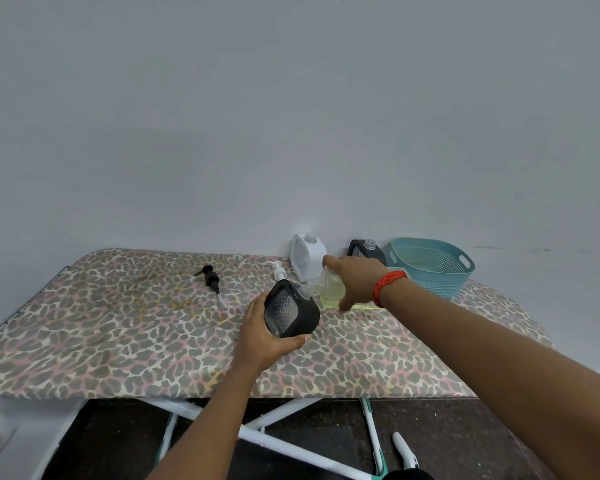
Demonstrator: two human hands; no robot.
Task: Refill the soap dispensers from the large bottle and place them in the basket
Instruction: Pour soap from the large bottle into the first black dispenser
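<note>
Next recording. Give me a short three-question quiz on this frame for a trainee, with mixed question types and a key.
1. Multiple choice: which hand tilts the large bottle toward the open neck? A) left B) right C) neither
2. True or false: the basket has a dispenser inside it.
3. Fill in the colour: the left hand has its fingers curled round the ___ dispenser.

Key
1. B, the right hand
2. False, nothing shows inside it
3. black
</note>
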